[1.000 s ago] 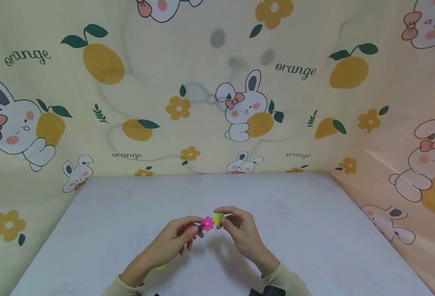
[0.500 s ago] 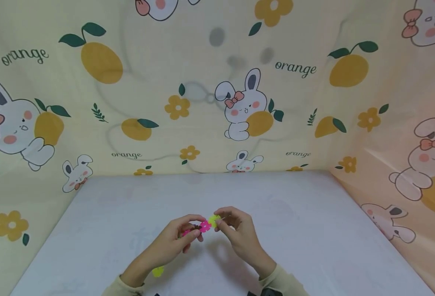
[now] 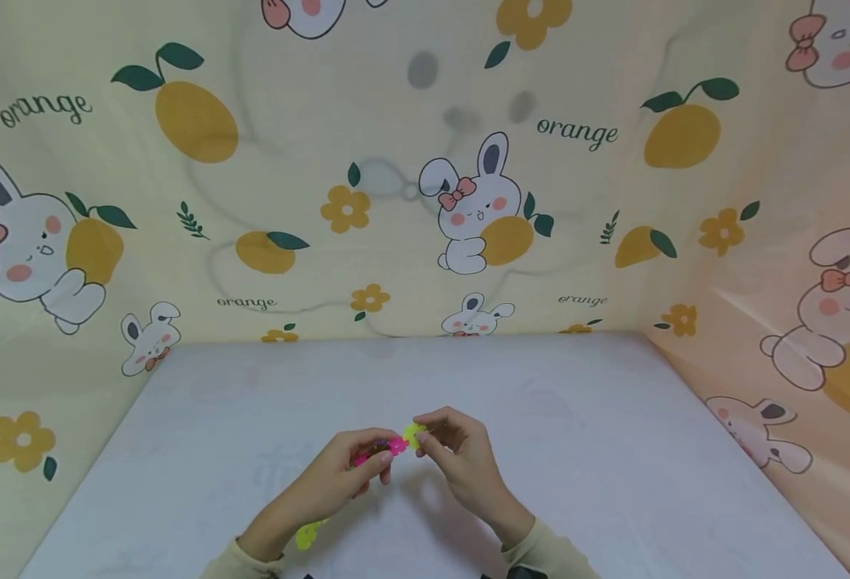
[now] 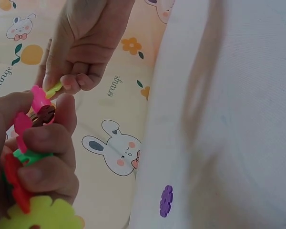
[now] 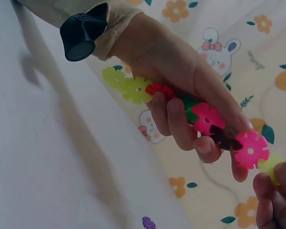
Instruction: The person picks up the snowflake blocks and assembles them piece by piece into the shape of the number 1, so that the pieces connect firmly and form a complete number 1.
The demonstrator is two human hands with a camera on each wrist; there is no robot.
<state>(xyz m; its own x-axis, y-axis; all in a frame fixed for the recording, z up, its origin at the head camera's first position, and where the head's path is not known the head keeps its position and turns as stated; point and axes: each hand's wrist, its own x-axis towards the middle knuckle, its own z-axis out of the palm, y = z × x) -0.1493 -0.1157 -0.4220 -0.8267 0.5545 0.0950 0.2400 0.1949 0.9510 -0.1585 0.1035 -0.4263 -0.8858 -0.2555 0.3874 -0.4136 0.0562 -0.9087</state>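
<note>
A chain of interlocking flower-shaped plastic discs runs through my left hand (image 3: 326, 478), whose fingers and thumb grip its middle. In the right wrist view the chain shows yellow discs (image 5: 137, 89), a red disc (image 5: 157, 89), a green disc (image 5: 188, 109), a pink disc (image 5: 207, 119), a dark brown disc (image 5: 223, 138) and a second pink disc (image 5: 251, 149). My right hand (image 3: 468, 462) pinches a yellow disc (image 3: 413, 435) against that last pink one, their edges meeting. The chain's yellow tail (image 3: 307, 535) hangs below my left wrist.
A single purple flower disc (image 4: 166, 201) lies on the white table (image 3: 576, 450). Behind and beside the table hangs a cream cloth (image 3: 396, 145) printed with rabbits and oranges. A dark strap piece (image 5: 86, 33) sits at the left cuff.
Both hands have shifted slightly, and the pinched yellow disc has moved a little left and down with the pink disc, which has turned. More of the yellow tail shows below the left wrist.
</note>
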